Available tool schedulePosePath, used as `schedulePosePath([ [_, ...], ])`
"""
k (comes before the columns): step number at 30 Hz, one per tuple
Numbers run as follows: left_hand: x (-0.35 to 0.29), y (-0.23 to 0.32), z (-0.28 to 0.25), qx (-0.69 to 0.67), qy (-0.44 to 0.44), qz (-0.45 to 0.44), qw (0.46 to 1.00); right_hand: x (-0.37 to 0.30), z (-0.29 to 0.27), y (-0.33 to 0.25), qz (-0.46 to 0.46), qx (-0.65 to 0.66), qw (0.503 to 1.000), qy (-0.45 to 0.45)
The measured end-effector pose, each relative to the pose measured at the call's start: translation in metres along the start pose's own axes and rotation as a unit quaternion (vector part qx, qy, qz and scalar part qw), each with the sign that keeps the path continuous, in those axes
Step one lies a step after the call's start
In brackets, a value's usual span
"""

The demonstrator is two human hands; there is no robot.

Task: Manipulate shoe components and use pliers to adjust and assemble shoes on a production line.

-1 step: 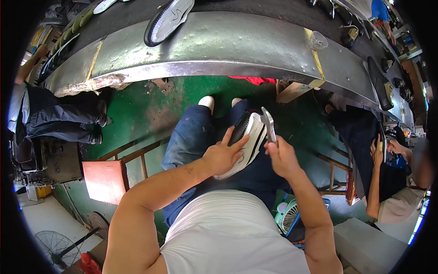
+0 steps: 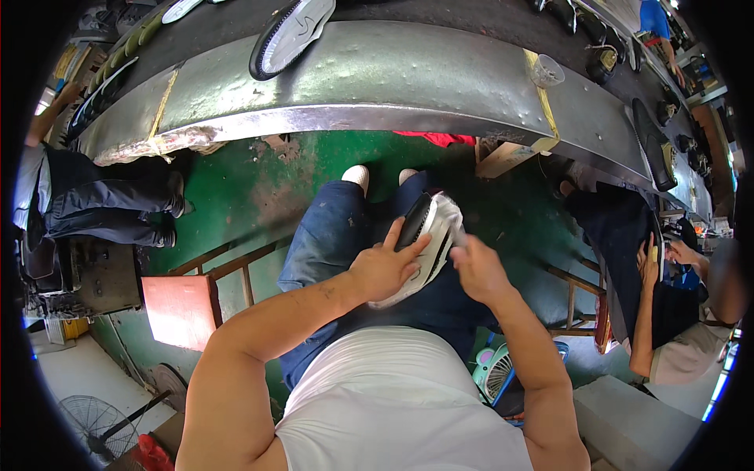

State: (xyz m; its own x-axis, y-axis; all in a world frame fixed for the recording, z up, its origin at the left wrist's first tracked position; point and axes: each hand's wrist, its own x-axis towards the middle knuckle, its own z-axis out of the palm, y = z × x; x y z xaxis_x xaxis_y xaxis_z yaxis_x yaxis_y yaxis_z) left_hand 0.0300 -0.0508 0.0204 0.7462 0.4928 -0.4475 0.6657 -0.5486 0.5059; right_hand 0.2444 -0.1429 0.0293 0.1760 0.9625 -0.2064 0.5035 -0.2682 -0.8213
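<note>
A shoe with a black upper and white sole (image 2: pixel 430 257) lies slanted across my lap, toe pointing away from me. My left hand (image 2: pixel 383 271) holds it down from the left, index and middle fingers spread over the upper and sole edge. In my right hand (image 2: pixel 481 271), fingers wrapped round the handle, is a hammer (image 2: pixel 456 213), smeared by motion. Its head is at the toe end of the sole; whether it touches the sole, I cannot tell.
Ahead runs a metal-edged bench (image 2: pixel 353 71), with a pale sole (image 2: pixel 294 39) and a clear plastic cup (image 2: pixel 547 72) on it. A red-topped stool (image 2: pixel 182 312) stands left, a small green fan (image 2: pixel 493 373) at my right. A co-worker (image 2: pixel 679 337) sits right; another person's legs (image 2: pixel 110 200) show left.
The hammer has swung leftward from beside the sole to over its toe end, and my right hand has shifted slightly left with it. My left hand and the shoe stay put.
</note>
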Motion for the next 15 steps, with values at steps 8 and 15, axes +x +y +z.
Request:
schedulePosePath([
  [8,-0.033,-0.031,0.054,-0.35,0.099,-0.13,0.922,-0.008,0.005,0.01,0.032,-0.114,0.985,-0.129],
  [15,-0.047,-0.023,-0.023,-0.191,0.054,-0.026,0.98,-0.069,0.052,0.061,0.058,0.218,0.974,0.007],
])
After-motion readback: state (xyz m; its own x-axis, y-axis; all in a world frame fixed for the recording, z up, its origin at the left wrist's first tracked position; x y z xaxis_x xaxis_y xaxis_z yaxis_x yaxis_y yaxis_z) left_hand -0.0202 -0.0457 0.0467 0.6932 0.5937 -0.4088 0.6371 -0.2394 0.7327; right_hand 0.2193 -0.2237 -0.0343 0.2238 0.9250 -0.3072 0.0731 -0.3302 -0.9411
